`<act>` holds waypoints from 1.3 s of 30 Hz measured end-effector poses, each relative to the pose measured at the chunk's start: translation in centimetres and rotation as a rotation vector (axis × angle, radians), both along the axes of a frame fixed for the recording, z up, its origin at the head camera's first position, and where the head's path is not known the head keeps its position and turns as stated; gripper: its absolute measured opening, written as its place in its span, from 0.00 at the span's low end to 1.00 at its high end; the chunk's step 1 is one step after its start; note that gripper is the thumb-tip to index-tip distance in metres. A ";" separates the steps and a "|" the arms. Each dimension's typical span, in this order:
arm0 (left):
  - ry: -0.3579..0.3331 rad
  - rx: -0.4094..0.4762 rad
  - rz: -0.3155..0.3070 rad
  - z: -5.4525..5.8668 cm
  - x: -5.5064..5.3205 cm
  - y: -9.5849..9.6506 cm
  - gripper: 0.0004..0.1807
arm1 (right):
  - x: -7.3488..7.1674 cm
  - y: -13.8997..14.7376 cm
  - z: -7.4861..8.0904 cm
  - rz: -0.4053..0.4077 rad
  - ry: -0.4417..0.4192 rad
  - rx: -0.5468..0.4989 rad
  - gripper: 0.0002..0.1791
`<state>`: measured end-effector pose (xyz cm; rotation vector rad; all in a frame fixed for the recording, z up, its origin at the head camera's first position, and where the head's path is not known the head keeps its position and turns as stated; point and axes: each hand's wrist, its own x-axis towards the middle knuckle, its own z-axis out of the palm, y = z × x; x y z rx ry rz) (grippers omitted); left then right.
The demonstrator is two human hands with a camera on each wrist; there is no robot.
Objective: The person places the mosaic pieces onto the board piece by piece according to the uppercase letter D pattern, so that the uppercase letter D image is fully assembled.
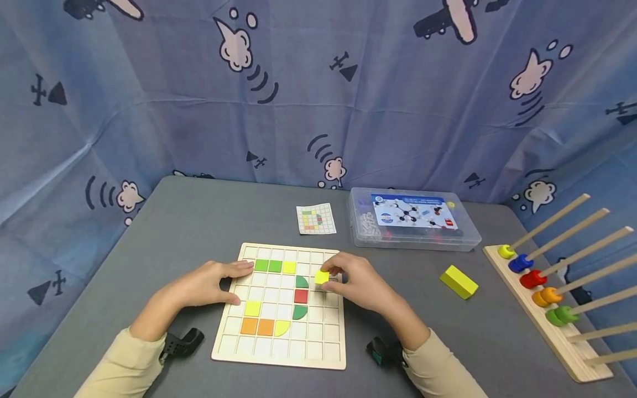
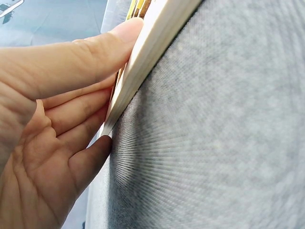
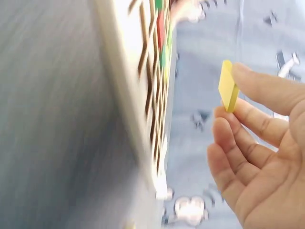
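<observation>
A pale wooden grid board (image 1: 278, 351) lies on the grey table, with green, yellow, orange and red tiles set in some of its squares. Between thumb and fingertips my right hand (image 1: 362, 282) pinches a yellow square tile (image 1: 321, 277). The right wrist view shows that tile (image 3: 228, 88) edge-on, raised off the board's surface. My left hand (image 1: 206, 283) rests at the board's left edge, fingers extended over the upper left corner. In the left wrist view the left thumb (image 2: 102, 57) lies against the rim of the board (image 2: 138, 71).
Behind the board lies a small pattern card (image 1: 316, 219), beside a clear plastic case (image 1: 415, 218). A yellow block (image 1: 459, 282) is to the right. Farther right stands a wooden peg rack (image 1: 547, 323) with coloured rings and long pegs leaning outward. A blue patterned curtain (image 1: 278, 110) hangs behind the table.
</observation>
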<state>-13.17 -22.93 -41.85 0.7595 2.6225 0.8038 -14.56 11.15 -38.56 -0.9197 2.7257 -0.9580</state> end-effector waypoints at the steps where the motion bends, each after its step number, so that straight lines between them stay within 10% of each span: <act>1: -0.001 -0.001 0.000 0.0 0.0 0.0 0.38 | 0.0 -0.7 0.1 0.019 -0.002 -0.003 0.13; 20: 0.014 0.021 -0.015 0.0 0.2 0.0 0.38 | -0.5 -11.2 0.0 0.282 -0.004 0.258 0.14; 39: 0.017 0.019 -0.025 0.2 0.0 0.1 0.38 | -1.0 -12.9 -0.8 0.324 -0.014 0.358 0.13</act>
